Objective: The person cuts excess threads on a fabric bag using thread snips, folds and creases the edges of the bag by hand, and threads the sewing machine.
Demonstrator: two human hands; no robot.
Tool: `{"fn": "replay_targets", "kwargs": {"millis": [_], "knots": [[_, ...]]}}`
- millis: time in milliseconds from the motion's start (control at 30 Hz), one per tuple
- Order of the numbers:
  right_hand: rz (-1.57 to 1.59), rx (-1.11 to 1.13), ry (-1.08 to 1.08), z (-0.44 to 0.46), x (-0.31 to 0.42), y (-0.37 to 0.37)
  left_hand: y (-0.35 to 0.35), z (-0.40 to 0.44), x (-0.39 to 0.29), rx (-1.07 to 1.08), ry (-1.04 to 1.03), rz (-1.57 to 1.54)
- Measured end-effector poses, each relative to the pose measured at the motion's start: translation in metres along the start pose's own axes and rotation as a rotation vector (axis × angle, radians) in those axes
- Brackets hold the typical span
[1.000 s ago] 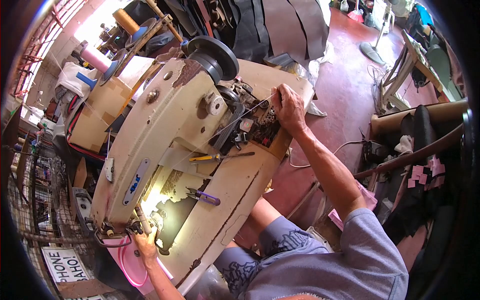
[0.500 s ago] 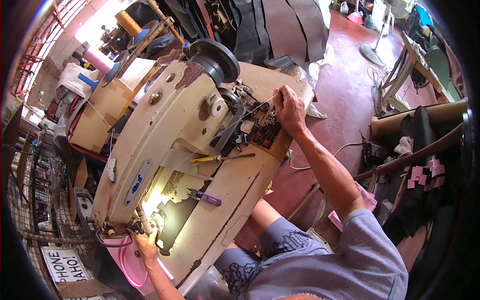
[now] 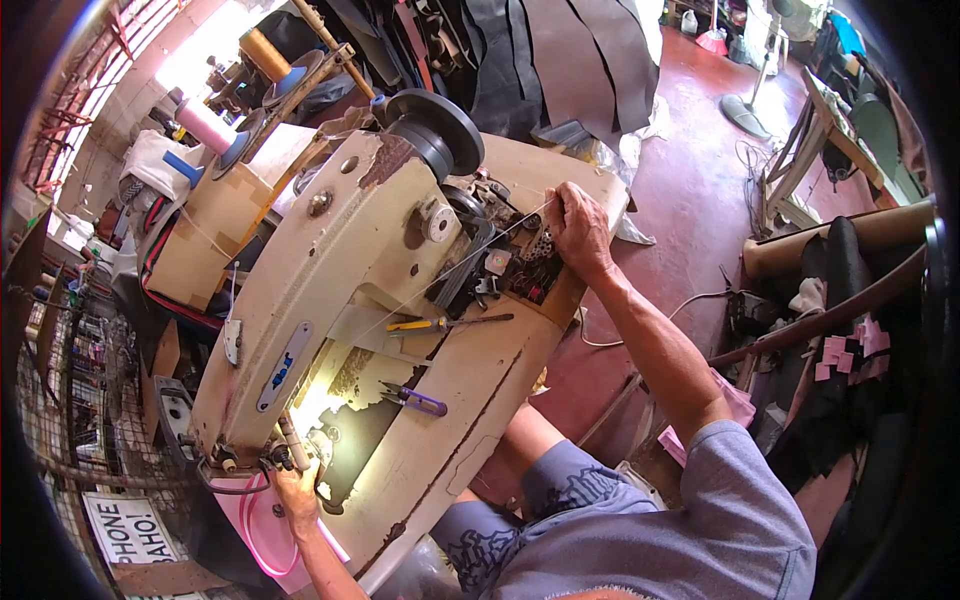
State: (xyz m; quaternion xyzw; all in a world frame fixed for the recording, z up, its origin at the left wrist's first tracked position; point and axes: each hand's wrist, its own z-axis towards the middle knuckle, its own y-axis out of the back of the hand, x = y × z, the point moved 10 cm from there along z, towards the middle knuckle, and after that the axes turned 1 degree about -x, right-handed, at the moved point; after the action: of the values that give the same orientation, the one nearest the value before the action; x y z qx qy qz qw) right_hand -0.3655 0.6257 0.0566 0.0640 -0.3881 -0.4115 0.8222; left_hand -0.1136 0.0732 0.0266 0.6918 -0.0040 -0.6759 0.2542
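A beige, worn sewing machine (image 3: 290,265) stands tilted across the view. My right hand (image 3: 580,232) is closed in a pinch on a thin white thread (image 3: 494,240), drawn taut over the machine bed toward the needle end. Down at the needle end, my left hand (image 3: 296,492) has its fingers closed beside the lit needle area; what they hold is hidden. On the bed lie a yellow-handled screwdriver (image 3: 418,325) and a purple-handled cutter or snipper (image 3: 420,401). Pink material (image 3: 262,525) sits beneath my left hand.
Thread cones, one orange (image 3: 264,54) and one pink (image 3: 205,122), stand behind the machine. A black handwheel (image 3: 440,130) caps its far end. Dark sheets (image 3: 570,60) hang at the back. Rolls of material (image 3: 845,255) and pink scraps (image 3: 838,355) are at the right.
The view has shifted slightly, so the machine appears a little lower and to the right. Both hands keep nearly the same places, and the thread stays taut.
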Motion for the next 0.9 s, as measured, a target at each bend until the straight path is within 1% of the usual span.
{"fn": "replay_targets", "kwargs": {"millis": [67, 167, 267, 367, 667, 767, 900], "knots": [[0.0, -0.007, -0.006, 0.0, 0.0, 0.001, -0.003, -0.001, -0.006, 0.009, 0.017, 0.001], [-0.007, -0.007, -0.011, 0.0, 0.0, 0.001, 0.004, 0.003, 0.002, 0.0, -0.063, 0.058], [-0.013, -0.004, -0.004, -0.001, -0.001, -0.001, -0.002, 0.0, -0.008, 0.022, -0.027, 0.032], [-0.004, -0.005, 0.021, -0.001, 0.001, -0.001, 0.006, 0.001, 0.009, 0.023, 0.004, 0.006], [-0.009, -0.001, 0.039, 0.0, 0.005, 0.001, 0.006, 0.0, 0.008, -0.016, 0.01, -0.016], [-0.003, 0.002, 0.04, 0.0, 0.005, 0.001, 0.007, 0.0, 0.008, -0.004, 0.021, 0.086], [0.0, 0.009, 0.019, 0.0, 0.004, 0.001, 0.01, 0.0, 0.012, -0.014, 0.032, 0.072]]}}
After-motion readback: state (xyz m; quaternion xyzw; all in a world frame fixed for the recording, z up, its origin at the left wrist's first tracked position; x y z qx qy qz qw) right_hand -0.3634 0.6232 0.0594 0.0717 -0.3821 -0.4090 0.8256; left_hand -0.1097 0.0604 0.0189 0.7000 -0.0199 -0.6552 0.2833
